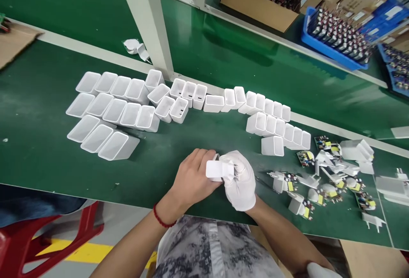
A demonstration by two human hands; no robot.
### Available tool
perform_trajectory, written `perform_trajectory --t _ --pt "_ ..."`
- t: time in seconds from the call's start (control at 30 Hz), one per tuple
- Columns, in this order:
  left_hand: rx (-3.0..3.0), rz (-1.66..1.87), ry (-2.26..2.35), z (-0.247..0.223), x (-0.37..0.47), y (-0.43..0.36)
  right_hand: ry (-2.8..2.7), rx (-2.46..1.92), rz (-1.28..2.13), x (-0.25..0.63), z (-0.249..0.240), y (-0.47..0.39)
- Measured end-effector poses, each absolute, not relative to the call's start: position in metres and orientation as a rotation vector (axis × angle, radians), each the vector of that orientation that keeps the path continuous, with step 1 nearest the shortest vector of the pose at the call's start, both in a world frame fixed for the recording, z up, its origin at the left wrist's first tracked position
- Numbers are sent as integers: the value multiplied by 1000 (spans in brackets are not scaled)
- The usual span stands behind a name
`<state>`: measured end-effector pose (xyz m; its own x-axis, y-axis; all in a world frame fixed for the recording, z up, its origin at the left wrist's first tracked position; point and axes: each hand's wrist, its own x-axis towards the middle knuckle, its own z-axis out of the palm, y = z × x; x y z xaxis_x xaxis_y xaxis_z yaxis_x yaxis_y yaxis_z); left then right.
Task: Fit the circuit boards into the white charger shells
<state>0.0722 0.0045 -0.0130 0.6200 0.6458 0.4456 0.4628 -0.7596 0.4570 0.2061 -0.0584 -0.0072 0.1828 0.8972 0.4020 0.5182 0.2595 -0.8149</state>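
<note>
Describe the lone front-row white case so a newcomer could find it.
On the green bench, beyond the gloved hand and to its right, stands a cluster of white cases. One case forms its front row alone; each row behind has several.

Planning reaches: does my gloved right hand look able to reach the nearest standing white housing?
Probably yes: nothing stands between right hand and white housing, though the hand is holding a plug piece.

Green bench (179, 141): carries everything below
Left and middle: open white cases (129, 114) in rows
Right: more white cases (271, 124), then loose circuit boards (366, 201) with yellow patches
</note>
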Motion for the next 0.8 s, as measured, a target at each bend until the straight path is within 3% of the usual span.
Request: perform_trajectory --t 0.1,0.3,0.5,0.8 --pt "2544 840 926 -18 63 2 -1301 -1486 533 209 -8 -58" --pt "2396 727 1066 -7 43 8 -923 -1575 247 248 18 -47" --pt "1971 549 868 -6 51 16 -1103 -1541 830 247 52 -37" --pt "2071 574 937 -31 42 8 -890 -1327 1602 236 34 -18"
